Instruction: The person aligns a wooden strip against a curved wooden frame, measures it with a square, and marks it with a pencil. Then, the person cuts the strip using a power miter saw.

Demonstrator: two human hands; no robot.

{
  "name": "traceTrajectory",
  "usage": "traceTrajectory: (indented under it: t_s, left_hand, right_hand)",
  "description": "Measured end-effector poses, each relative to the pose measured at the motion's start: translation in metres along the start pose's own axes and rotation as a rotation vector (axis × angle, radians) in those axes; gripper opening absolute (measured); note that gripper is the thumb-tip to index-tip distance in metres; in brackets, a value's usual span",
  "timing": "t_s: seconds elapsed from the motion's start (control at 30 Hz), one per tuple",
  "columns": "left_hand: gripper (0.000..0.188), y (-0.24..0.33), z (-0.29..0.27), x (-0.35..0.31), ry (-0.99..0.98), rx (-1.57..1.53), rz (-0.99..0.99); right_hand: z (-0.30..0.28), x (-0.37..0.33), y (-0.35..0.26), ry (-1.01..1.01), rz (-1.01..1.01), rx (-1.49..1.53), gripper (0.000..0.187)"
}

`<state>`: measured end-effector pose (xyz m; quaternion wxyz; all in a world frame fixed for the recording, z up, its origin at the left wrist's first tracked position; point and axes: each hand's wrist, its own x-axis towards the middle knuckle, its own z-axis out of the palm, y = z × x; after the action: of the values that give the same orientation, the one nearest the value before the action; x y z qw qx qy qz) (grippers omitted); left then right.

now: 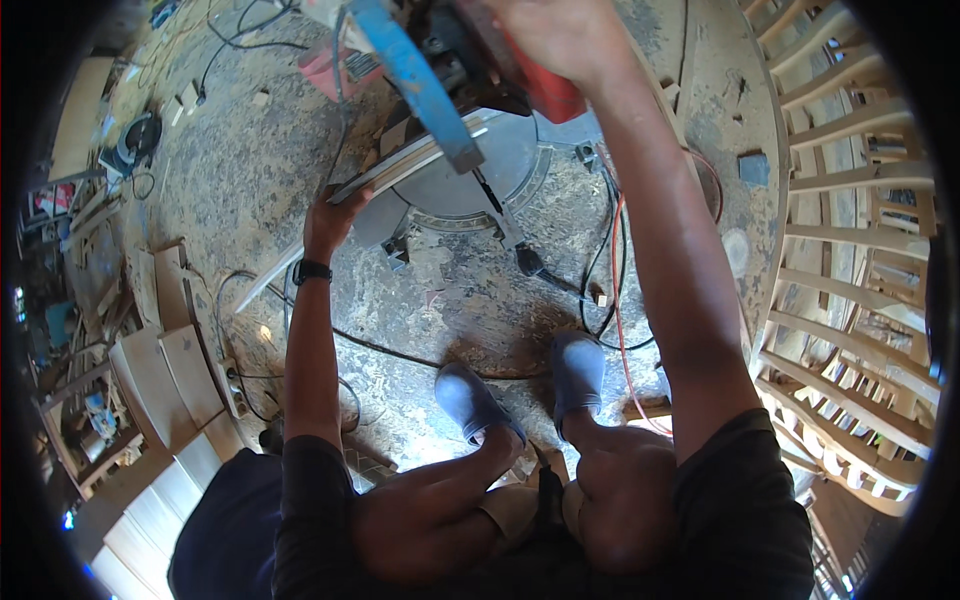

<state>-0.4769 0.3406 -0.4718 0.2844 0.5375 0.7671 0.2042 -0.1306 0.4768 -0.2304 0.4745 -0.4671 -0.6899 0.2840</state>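
A miter saw with a red body (552, 92) and a blue arm (410, 75) stands on the ground at the top of the view. Its round grey table (510, 165) lies under the blade end. My right hand (555, 35) reaches over the red body and grips the saw there, its fingertips mostly hidden. On the left, my left hand (332, 222) is closed round a long thin wood strip (272, 272) lying along the saw's fence (400, 165). The strip slants from lower left up toward the saw's middle.
Black cables (385, 348) and an orange cord (622, 300) cross the stained floor near my blue clogs (577, 365). Curved wooden slatted frames (850, 240) stand at the right. Boards (155, 385) lie at the left, with a dark power tool (140, 135) farther off.
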Motion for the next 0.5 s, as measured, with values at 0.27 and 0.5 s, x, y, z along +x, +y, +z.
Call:
traceTrajectory:
  t_s: [0.27, 0.5]
  left_hand:
    - [0.065, 0.0, 0.009, 0.003, 0.028, 0.071, 0.018]
    - [0.063, -0.006, 0.017, 0.007, 0.023, -0.003, -0.054]
  right_hand:
    - [-0.001, -0.002, 0.013, -0.062, 0.006, 0.115, 0.035]
    - [-0.023, -0.023, 0.016, -0.154, 0.005, 0.209, 0.034]
